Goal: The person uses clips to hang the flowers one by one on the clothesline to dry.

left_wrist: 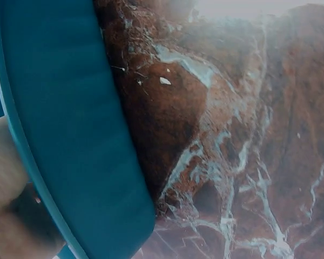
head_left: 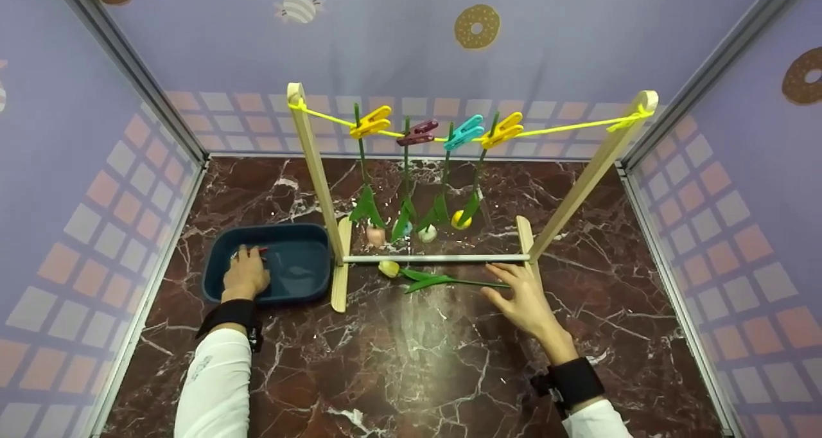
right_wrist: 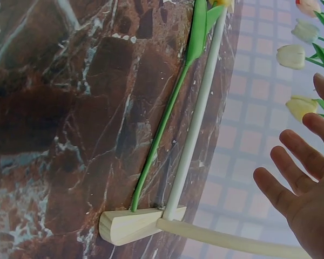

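My left hand point(head_left: 246, 274) reaches down into a dark blue basin point(head_left: 318, 290). A small red thing point(head_left: 262, 250) shows at its fingertips; its kind and whether the fingers pinch it are unclear. In the left wrist view the basin's wall point(left_wrist: 70, 118) hides most of the hand. My right hand point(head_left: 523, 300), fingers spread and holding nothing, hovers near the stem end of a pale yellow tulip point(head_left: 388, 269) lying on the floor. Its green stem point(right_wrist: 161, 129) runs beside the rack's white bar point(right_wrist: 197, 116), and the right wrist view shows the fingers apart from it.
A wooden rack point(head_left: 316, 175) carries a yellow cord point(head_left: 565, 128). Several tulips hang head down from it by a yellow clothespin point(head_left: 371, 123), a maroon clothespin point(head_left: 419, 133), a turquoise clothespin point(head_left: 463, 133) and another yellow clothespin point(head_left: 503, 130). Patterned walls point(head_left: 398, 40) enclose the marbled floor point(head_left: 411, 361).
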Demonstrator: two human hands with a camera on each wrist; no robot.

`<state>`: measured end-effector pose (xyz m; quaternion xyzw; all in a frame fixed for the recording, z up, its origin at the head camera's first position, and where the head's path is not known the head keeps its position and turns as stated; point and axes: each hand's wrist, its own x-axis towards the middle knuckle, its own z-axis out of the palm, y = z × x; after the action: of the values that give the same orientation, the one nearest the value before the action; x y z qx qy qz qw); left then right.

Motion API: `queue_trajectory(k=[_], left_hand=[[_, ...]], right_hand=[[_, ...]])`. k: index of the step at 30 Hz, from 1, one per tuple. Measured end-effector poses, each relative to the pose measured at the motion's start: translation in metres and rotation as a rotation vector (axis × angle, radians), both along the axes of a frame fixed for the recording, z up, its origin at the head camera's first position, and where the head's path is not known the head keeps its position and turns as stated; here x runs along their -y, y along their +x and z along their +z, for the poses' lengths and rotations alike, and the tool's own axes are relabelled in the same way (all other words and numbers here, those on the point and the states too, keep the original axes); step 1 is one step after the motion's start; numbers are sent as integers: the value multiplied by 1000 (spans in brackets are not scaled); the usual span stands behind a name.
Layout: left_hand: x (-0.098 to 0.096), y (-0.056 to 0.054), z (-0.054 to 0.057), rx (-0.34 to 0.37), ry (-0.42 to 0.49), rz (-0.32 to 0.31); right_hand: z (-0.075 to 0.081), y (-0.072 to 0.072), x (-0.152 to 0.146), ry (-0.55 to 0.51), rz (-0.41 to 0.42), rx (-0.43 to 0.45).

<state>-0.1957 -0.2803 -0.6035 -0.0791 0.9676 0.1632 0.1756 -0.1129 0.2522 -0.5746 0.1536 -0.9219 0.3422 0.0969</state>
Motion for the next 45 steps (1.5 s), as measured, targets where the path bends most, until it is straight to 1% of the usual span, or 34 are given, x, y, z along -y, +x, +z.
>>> queue_trajectory(k=[5,8,12,17,24,26,32,36,38,40,45], left_hand=[[6,-1,-1,35,3,4],[8,-2,-1,62,3,-11],[10,0,1,61,-14,-28],[7,-1,0,-7,-25,-25],[-3,3,2,-73,-58,-48],[-4,4,1,-94,-62,-39],[-7,7,-5,-172,-60,21],[-7,9,-9,-234,-59,11],[-8,9,-9,-272,-45,3],[-10,9,-8,-319,-15,11],[-18,8,1,-430,94,74]], right_hand=[[4,-4,5,4,14,3],[4,-4,7,0,21,8],[4,-4,7,-2,24,32],[1,-3,5,4,23,37],[-3,-2,4,11,24,-14],[-3,-1,5,15,21,-13],[-3,2,7,23,15,22],[-3,2,8,22,15,21],[-3,1,8,18,17,13],[-3,1,8,16,19,7],[-3,1,7,22,20,4]])
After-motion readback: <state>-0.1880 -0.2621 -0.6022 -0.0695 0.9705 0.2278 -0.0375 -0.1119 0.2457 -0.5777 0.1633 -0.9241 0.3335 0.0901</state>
